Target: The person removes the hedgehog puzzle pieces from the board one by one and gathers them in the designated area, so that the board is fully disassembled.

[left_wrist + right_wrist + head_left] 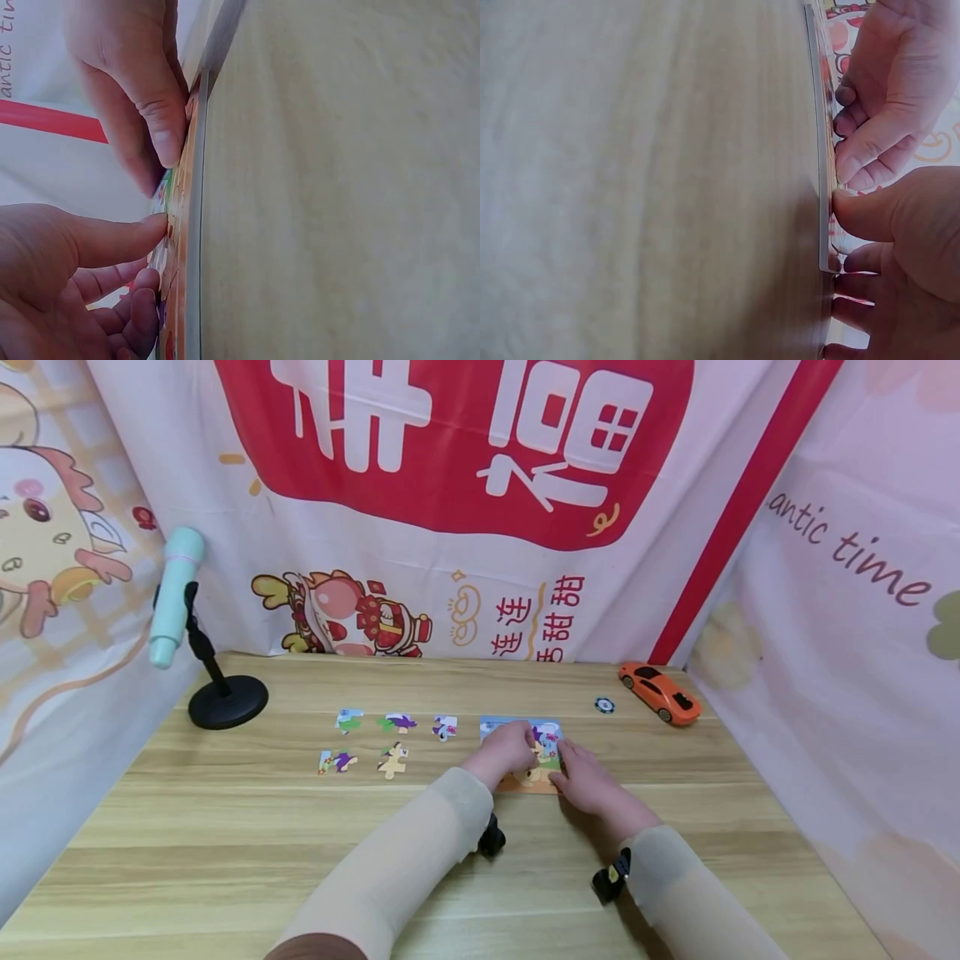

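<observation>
A jigsaw puzzle board (513, 785) with a bright cartoon picture lies flat on the wooden table, partly covered by both hands. Over its middle, my left hand (510, 750) pinches a small puzzle piece between thumb and fingertips, low against the picture; the fingers hide most of the piece. At the board's right edge rests my right hand (590, 779), fingers fairly straight along the side and thumb (862, 214) on the near part of the board. The two thumbs are close together in the wrist views.
Left of the board lie several loose pieces, among them a yellow one (392, 760) and a purple-and-green one (397, 723). A round blue-and-white chip (604, 705) and an orange toy car (660, 693) are at back right. A mint microphone (176, 597) on a black stand (227, 702) stands at left.
</observation>
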Demonstrator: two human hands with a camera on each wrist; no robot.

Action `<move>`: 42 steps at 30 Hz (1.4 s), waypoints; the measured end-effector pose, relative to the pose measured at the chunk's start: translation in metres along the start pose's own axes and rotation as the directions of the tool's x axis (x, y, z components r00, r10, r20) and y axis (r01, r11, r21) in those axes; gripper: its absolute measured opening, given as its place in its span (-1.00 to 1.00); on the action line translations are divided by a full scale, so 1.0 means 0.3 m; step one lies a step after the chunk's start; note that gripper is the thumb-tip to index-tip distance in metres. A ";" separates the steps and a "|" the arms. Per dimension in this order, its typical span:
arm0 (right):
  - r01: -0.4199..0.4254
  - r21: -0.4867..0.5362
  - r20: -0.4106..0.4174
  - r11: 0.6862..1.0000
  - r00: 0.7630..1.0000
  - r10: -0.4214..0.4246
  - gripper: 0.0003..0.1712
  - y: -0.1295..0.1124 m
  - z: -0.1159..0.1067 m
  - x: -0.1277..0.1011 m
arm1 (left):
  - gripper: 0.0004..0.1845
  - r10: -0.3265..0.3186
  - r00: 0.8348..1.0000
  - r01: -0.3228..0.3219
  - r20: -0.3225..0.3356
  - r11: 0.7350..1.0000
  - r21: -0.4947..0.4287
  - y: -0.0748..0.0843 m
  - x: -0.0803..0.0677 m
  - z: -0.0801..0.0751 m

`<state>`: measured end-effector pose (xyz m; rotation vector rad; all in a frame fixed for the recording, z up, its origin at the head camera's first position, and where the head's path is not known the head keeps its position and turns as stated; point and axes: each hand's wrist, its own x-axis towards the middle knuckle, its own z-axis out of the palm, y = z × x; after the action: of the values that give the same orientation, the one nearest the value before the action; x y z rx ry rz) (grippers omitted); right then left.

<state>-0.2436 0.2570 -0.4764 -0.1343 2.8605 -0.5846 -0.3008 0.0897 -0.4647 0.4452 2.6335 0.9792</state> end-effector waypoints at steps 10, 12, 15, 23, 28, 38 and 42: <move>-0.035 0.026 -0.001 0.999 0.999 0.035 -0.14 0.003 0.000 0.003 | -0.88 -0.030 1.000 0.029 -0.010 0.996 -0.082 0.000 0.008 -0.002; -0.038 0.029 -0.004 0.999 0.999 0.038 -0.12 0.004 0.002 0.004 | -0.87 -0.047 0.999 0.045 -0.009 0.994 -0.103 -0.001 0.014 0.000; -0.033 0.028 -0.009 0.999 0.999 0.034 -0.09 0.004 0.003 0.004 | -0.85 -0.076 0.997 0.075 -0.004 0.987 -0.139 0.000 0.023 0.003; -0.032 0.023 -0.020 0.999 0.999 0.032 -0.05 0.005 0.003 0.006 | -0.73 -0.128 0.992 0.121 -0.013 0.966 -0.230 -0.002 0.042 0.008; -0.030 0.011 -0.015 1.000 0.999 0.030 -0.09 0.007 0.005 0.005 | -0.77 -0.107 0.992 0.086 -0.071 0.964 -0.252 -0.022 0.040 -0.011; 0.012 -0.047 0.017 0.999 1.000 -0.011 -0.31 0.003 0.004 -0.010 | -0.94 -0.087 0.982 0.040 -0.171 0.965 -0.260 -0.134 -0.021 -0.187; 0.006 -0.054 0.015 0.999 1.000 -0.005 -0.31 0.002 0.002 -0.012 | -0.93 -0.071 0.981 0.029 -0.179 0.974 -0.226 -0.201 -0.072 -0.278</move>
<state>-0.2400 0.2577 -0.4764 -0.1543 2.8636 -0.5056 -0.3235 -0.0102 -0.4409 0.2434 2.6366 1.3406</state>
